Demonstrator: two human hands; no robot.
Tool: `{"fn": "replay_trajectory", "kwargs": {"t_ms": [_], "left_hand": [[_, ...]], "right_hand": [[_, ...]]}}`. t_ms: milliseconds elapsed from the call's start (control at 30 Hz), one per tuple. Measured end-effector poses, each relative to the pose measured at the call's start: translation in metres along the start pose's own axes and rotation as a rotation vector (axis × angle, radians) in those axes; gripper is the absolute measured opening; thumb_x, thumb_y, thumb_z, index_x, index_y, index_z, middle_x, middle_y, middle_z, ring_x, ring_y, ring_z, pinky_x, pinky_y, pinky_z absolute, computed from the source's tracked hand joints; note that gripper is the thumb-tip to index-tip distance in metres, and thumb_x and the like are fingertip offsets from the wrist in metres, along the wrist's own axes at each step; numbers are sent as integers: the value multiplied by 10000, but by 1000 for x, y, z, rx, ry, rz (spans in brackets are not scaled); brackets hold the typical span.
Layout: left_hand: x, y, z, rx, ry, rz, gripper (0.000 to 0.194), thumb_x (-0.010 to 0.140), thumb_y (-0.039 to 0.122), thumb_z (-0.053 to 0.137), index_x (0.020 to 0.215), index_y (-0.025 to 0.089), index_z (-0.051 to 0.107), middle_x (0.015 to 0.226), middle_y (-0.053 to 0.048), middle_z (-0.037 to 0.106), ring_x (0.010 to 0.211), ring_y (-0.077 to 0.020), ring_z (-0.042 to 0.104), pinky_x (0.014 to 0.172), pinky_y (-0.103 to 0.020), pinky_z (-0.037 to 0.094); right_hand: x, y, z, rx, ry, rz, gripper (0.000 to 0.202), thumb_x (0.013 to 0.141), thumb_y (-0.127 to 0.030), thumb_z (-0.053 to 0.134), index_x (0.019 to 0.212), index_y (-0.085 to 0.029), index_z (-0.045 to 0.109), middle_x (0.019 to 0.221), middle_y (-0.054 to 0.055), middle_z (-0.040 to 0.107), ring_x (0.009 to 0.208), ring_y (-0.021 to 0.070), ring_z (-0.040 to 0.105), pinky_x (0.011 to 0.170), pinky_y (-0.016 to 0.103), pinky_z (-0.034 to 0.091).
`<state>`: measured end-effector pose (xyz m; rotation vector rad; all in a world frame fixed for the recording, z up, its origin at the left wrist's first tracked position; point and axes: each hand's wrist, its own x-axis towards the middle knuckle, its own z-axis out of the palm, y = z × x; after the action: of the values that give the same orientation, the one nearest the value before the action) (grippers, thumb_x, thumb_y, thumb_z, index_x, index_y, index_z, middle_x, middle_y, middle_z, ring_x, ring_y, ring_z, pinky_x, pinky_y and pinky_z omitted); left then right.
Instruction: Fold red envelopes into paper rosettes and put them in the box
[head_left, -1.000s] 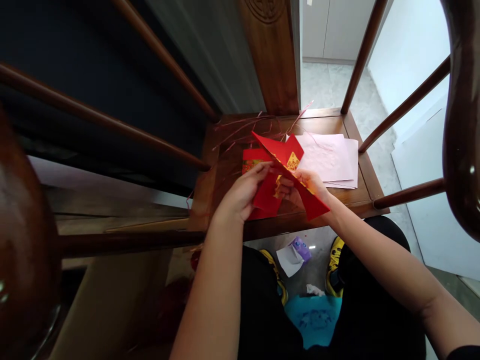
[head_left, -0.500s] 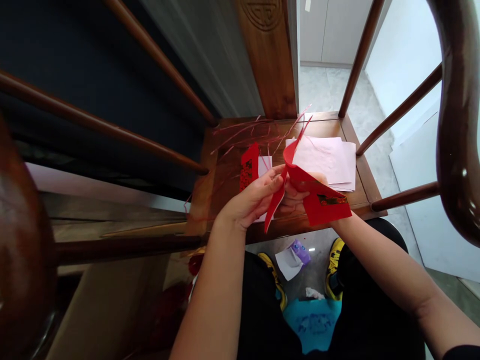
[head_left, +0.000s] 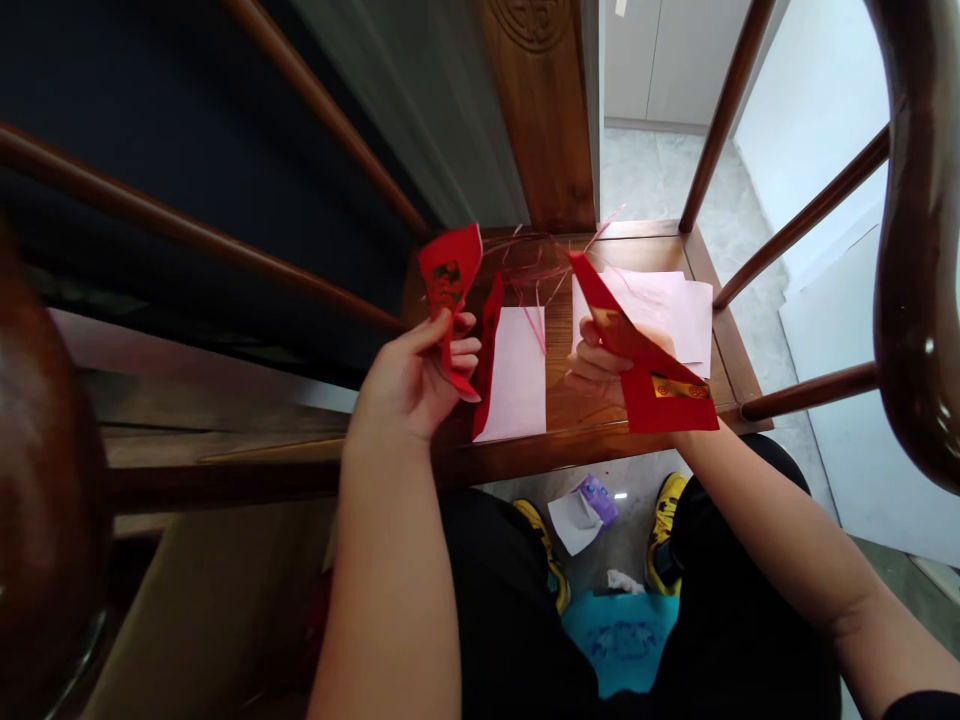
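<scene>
The left hand has swung toward nine o'clock with a curled red piece, parting from the right hand's folded red paper and uncovering more white sheet between them.

Two bare hands: one left hand, one right hand. Three red paper pieces: one left-held piece, one right-held piece, one folded piece on one wooden seat. Two pale pink sheets, possibly more beneath; one tangle of pink strands. Three slender rods at the seat's right, one carved slat behind. Below: two yellow shoes, one purple packet, one white sheet, one crumpled scrap, one blue object.
</scene>
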<state>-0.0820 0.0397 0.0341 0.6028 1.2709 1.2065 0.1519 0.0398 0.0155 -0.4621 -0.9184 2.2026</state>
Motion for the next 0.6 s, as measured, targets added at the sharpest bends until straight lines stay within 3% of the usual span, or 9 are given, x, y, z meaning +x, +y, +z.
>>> {"fn": "replay_trajectory", "kwargs": {"t_ms": [67, 133, 200, 267, 333, 433, 500, 600], "left_hand": [[5, -9, -4, 266, 113, -29, 79, 984, 181, 568, 945, 179, 636, 817, -14, 668, 601, -91, 578, 588, -182, 524], [10, -22, -5, 440, 187, -46, 63, 965, 213, 616, 1018, 184, 634, 864, -42, 700, 749, -170, 686, 721, -287, 600], [13, -33, -4, 581, 253, -43, 231, 880, 225, 745, 1068, 191, 616, 974, -90, 734, 962, -283, 740, 881, -430, 617], [13, -40, -3, 720, 329, -21, 434, 770, 192, 845, 1124, 194, 594, 1153, -162, 729, 1216, -407, 687, 1078, -588, 526], [11, -42, -1, 871, 397, 41, 570, 722, 175, 876, 1205, 183, 573, 1366, -232, 646, 1431, -483, 532, 1212, -677, 371], [6, -44, 10, 1077, 455, 305, 504, 829, 221, 797, 1274, 181, 564, 1539, -243, 497, 1551, -454, 384, 1284, -664, 278], [4, -50, 23, 974, 332, 454, 379, 957, 297, 679, 1298, 193, 551, 1525, -222, 511, 1503, -382, 469, 1272, -600, 351], [6, -67, 47, 560, -51, 387, 403, 1049, 408, 568, 1391, 225, 460, 1526, -193, 562, 1436, -285, 577, 1224, -492, 455]], "right_hand": [[0, -3, -2, 59, 75, -77, 245, 686, -365, 694, 795, -261, 500, 534, -99, 286, 505, 108, 246, 519, 211, 399], [0, -4, -4, 88, 176, -95, 191, 718, -286, 702, 846, -241, 567, 607, -72, 499, 510, 95, 375, 540, 210, 461], [-3, -3, -4, 38, 281, -37, 191, 762, -246, 714, 929, -226, 625, 764, -25, 677, 584, 108, 551, 604, 233, 549], [-5, -2, -5, -52, 341, 28, 225, 805, -252, 734, 1015, -226, 658, 913, 16, 767, 708, 150, 683, 699, 285, 622], [-6, 0, -9, -168, 391, 32, 237, 844, -277, 751, 1063, -235, 671, 1022, 40, 801, 826, 183, 746, 801, 332, 654], [-5, 4, -18, -370, 497, -97, 242, 868, -304, 779, 1071, -232, 670, 1052, 45, 809, 912, 186, 763, 874, 345, 650], [-2, 7, -25, -487, 597, -186, 301, 845, -343, 813, 1077, -228, 658, 997, 37, 802, 871, 184, 758, 813, 344, 651], [1, 12, -27, -576, 672, -304, 419, 794, -454, 858, 1078, -228, 648, 972, 39, 799, 844, 199, 758, 769, 362, 655]]}}
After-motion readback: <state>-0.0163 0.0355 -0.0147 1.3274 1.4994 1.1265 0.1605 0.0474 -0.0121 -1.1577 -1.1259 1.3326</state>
